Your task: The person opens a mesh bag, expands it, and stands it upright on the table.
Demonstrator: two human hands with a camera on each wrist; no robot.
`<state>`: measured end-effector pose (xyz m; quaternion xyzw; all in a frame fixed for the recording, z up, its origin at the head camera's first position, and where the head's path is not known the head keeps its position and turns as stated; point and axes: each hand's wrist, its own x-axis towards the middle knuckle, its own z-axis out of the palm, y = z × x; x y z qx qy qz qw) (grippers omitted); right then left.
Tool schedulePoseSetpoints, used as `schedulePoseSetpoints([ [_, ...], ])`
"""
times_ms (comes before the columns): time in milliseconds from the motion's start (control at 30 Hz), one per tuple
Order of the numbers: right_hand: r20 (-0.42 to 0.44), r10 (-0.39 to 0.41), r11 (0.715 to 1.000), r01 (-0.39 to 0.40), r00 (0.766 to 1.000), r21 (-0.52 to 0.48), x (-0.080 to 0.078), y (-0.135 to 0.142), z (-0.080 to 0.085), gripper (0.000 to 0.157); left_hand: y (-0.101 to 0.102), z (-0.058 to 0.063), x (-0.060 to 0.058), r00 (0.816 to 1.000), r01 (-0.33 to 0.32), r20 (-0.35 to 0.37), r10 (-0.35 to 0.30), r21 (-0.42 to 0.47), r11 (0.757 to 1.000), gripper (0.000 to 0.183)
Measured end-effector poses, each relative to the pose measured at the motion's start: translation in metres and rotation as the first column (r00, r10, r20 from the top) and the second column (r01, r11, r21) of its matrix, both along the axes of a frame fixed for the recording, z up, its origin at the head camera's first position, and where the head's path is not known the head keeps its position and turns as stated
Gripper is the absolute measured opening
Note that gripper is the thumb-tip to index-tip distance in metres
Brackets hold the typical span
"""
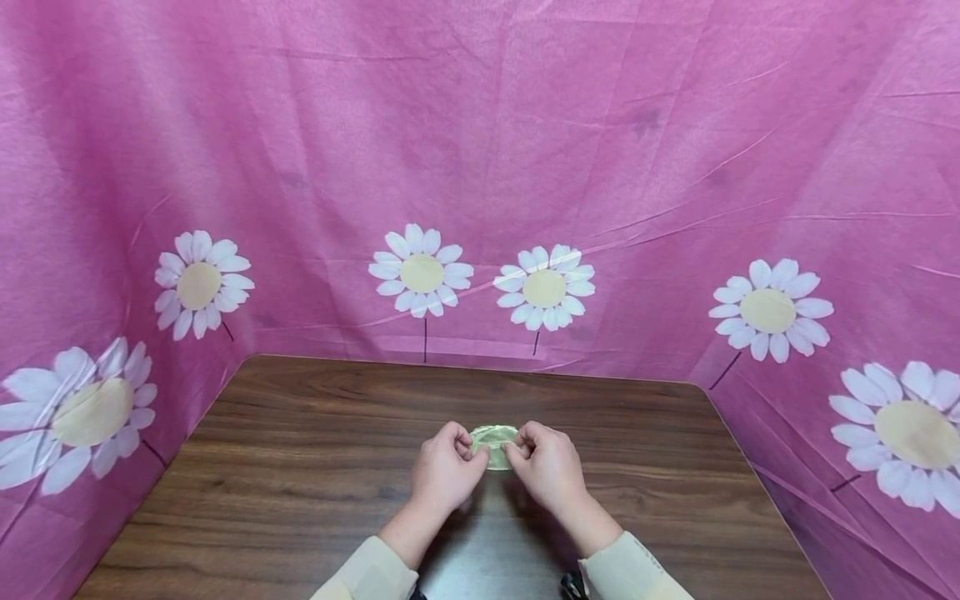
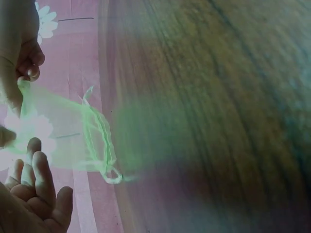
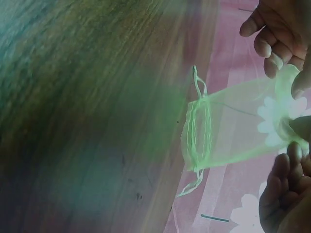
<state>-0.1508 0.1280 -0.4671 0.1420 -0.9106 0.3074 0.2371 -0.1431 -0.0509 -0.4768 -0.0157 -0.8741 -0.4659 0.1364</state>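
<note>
A sheer light-green drawstring pouch point(image 1: 495, 457) is held up above the wooden table between both hands. My left hand point(image 1: 446, 472) pinches one upper corner with thumb and fingers, and my right hand point(image 1: 552, 471) pinches the other. In the left wrist view, the pouch's gathered mouth point(image 2: 99, 138) hangs down towards the table, with a loop of cord at its side. The right wrist view shows the pouch point(image 3: 233, 128) stretched flat, ribbon loops point(image 3: 190, 185) dangling from the mouth's two sides. Whether anything lies inside cannot be made out; the cloth looks flat and see-through.
A dark brown wooden table point(image 1: 337, 417) spreads under the hands. Pink cloth point(image 1: 480, 150) printed with white daisies hangs along the back and both sides. Pale sleeves point(image 1: 375, 571) cover the forearms, and a small black object point(image 1: 573, 585) shows by the right cuff.
</note>
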Motion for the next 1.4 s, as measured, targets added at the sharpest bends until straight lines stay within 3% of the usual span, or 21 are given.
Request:
schedulePoseSetpoints([
  [167, 0.138, 0.025, 0.999, -0.028, 0.99, 0.019, 0.004, 0.0, 0.003, 0.016, 0.0, 0.0, -0.001, 1.0, -0.013, 0.002, 0.013, -0.024, 1.0, 0.017],
  [267, 0.158, 0.045, 0.998, -0.052, 0.986, 0.041, 0.004, 0.0, 0.002, 0.012, -0.001, 0.001, 0.0, 1.0, -0.013, -0.003, 0.013, -0.033, 0.999, 0.019],
  [467, 0.066, 0.049, 0.998, -0.052, 0.997, 0.034, 0.001, 0.0, -0.001, 0.014, -0.001, 0.002, 0.001, 0.999, -0.021, -0.03, 0.019, -0.079, 0.997, 0.027],
  [700, -0.05, 0.039, 0.998, -0.036, 0.998, 0.057, 0.003, -0.001, -0.002, 0.019, -0.001, -0.001, 0.001, 0.989, -0.051, -0.148, 0.031, -0.137, 0.989, 0.035],
  [800, -0.026, 0.009, 0.997, -0.006, 1.0, 0.081, 0.005, -0.002, 0.002, 0.017, -0.001, -0.003, 0.001, 0.975, -0.063, -0.222, 0.034, -0.124, 0.99, 0.033],
  [967, 0.108, -0.06, 0.99, 0.045, 0.992, 0.135, 0.006, -0.003, 0.01, 0.014, 0.0, -0.006, -0.001, 0.921, -0.046, -0.391, -0.012, -0.14, 0.989, 0.029],
  [1033, 0.121, -0.073, 0.987, 0.054, 0.99, 0.154, 0.006, -0.002, 0.011, 0.011, 0.0, -0.008, -0.001, 0.906, -0.026, -0.421, -0.043, -0.157, 0.987, 0.028],
  [1133, 0.062, -0.065, 0.986, 0.055, 0.996, 0.159, 0.007, -0.002, 0.009, 0.01, 0.001, -0.009, 0.001, 0.914, -0.002, -0.401, -0.06, -0.153, 0.988, 0.026],
  [1267, -0.106, -0.013, 0.986, 0.03, 0.994, 0.163, 0.008, -0.002, 0.005, 0.017, 0.001, -0.01, 0.001, 0.917, -0.026, -0.399, -0.022, -0.114, 0.993, 0.023],
  [1400, -0.264, 0.046, 0.985, 0.001, 0.963, 0.175, 0.009, -0.002, 0.0, 0.027, 0.001, -0.012, 0.0, 0.873, -0.039, -0.488, -0.014, -0.098, 0.994, 0.025],
])
